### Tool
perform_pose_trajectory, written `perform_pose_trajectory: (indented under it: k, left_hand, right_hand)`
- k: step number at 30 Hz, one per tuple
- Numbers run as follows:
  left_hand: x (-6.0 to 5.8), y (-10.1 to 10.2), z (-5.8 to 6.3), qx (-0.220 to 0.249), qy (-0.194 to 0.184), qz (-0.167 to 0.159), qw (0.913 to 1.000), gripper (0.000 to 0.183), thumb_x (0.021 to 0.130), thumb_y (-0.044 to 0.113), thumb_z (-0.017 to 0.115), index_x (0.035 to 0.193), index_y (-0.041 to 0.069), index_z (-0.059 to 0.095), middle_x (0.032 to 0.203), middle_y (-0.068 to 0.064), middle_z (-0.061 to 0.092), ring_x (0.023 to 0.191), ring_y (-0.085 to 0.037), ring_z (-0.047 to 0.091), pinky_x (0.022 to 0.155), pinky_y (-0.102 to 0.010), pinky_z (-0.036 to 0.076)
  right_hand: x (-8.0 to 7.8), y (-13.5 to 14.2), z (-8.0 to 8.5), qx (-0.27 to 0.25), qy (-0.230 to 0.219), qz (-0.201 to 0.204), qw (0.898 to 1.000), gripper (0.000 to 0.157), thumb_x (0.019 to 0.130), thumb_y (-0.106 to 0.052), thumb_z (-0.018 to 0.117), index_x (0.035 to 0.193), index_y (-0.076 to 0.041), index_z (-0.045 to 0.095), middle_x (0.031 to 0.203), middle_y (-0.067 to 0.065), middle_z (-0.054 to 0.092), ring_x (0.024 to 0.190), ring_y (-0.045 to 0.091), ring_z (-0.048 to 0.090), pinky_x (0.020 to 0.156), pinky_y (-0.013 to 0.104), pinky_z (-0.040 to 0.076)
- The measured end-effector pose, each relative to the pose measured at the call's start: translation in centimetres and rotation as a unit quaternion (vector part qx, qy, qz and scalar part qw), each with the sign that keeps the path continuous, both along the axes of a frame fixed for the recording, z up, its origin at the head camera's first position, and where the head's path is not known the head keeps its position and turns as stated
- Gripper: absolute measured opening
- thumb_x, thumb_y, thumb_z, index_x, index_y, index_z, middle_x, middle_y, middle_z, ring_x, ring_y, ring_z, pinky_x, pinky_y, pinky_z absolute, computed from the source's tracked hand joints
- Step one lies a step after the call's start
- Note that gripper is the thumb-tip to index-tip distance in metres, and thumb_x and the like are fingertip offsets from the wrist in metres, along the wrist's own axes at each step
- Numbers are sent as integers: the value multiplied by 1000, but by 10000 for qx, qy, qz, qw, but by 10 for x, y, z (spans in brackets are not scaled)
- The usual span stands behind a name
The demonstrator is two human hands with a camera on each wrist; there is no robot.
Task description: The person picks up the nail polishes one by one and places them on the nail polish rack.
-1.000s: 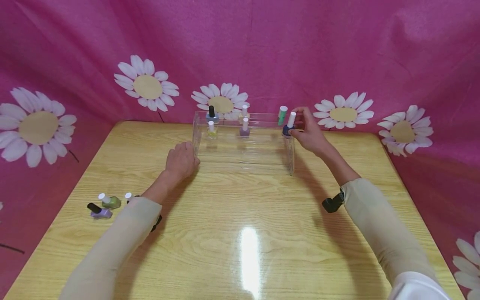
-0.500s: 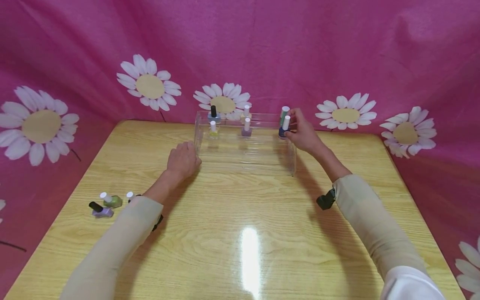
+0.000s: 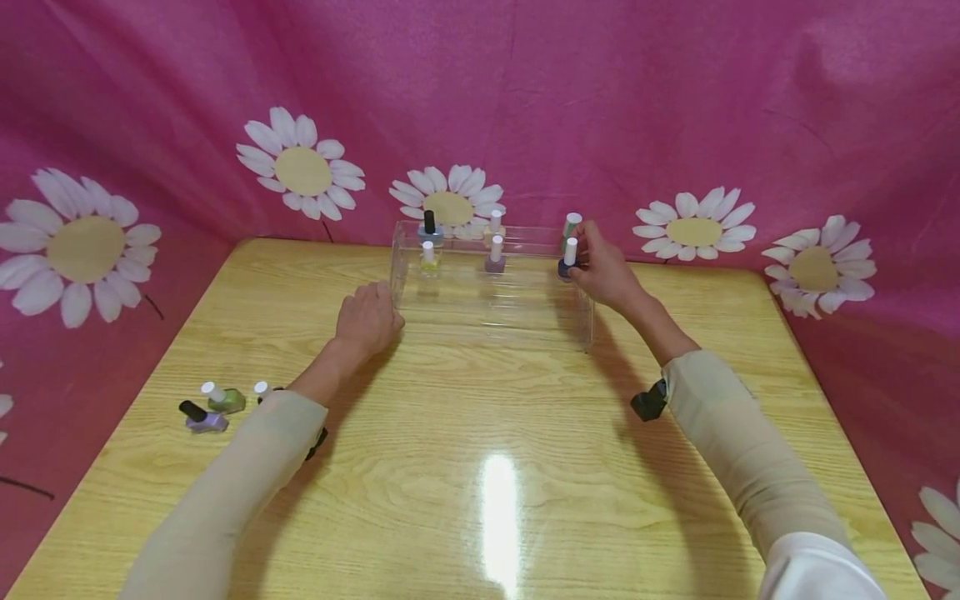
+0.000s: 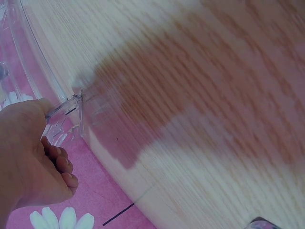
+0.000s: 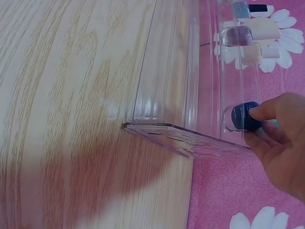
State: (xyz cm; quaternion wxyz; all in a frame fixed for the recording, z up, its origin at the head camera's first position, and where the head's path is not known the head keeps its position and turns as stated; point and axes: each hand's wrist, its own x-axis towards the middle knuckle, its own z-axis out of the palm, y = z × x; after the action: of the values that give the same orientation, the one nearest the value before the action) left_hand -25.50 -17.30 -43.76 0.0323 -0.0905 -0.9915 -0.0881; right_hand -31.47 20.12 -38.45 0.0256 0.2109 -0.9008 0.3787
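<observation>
Visibly, the navy bottle (image 5: 242, 118) bears pale lettering (image 5: 248, 110) (illegibly small).

From above, the head camera faces forward and down over the light-brown wooden table (image 3: 420, 467), while the wrist cameras look, close and tilted, at left hand (image 4: 31, 157) and right hand (image 5: 281, 143), each sharing with the head view one end of the clear plastic stepped rack (image 3: 457, 293).

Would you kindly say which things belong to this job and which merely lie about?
Job: dark-blue, white-capped polish bottle; clear plastic tiered rack; bottles standing on it; probably lilac, black-capped bottle; green, white-capped bottle.

Surroundings: pink daisy-print cloth; wooden table.
</observation>
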Motion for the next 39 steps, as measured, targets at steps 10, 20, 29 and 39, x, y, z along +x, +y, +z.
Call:
perform_pose_trajectory:
  k: [10,20,29,39]
  left_hand:
    - [0,0,-1,29,22,18,10000,20,91,15,52,94,-4,47,87,-20,53,87,-38,55,74,-52,46]
    - [1,0,0,8,90,-35,10000,20,91,15,52,92,-4,46,85,-20,53,84,-38,55,73,-52,46]
    - [1,0,0,-35,13,-31,10000,21,93,16,53,94,-4,47,87,-20,54,86,-38,56,74,-52,46]
    - [2,0,1,-137,67,-44,9999,20,91,15,53,93,-4,46,85,-20,53,83,-38,55,72,-51,46]
  right_hand:
    - [0,0,2,262,101,-50,9996,46,88,9,61,123,-1,33,116,31,60,111,44,62,90,53,50]
    - [2,-1,4,345,173,-249,9989,50,85,9,63,124,-4,35,111,28,65,108,40,65,82,52,53]
    - [11,5,10,396,541,-555,9962,44,83,4,65,119,-1,39,111,25,60,102,41,59,83,51,45]
    - [42,23,-1,1591,284,-1066,9811,38,97,-27,58,112,4,42,95,18,48,80,34,49,64,47,41]
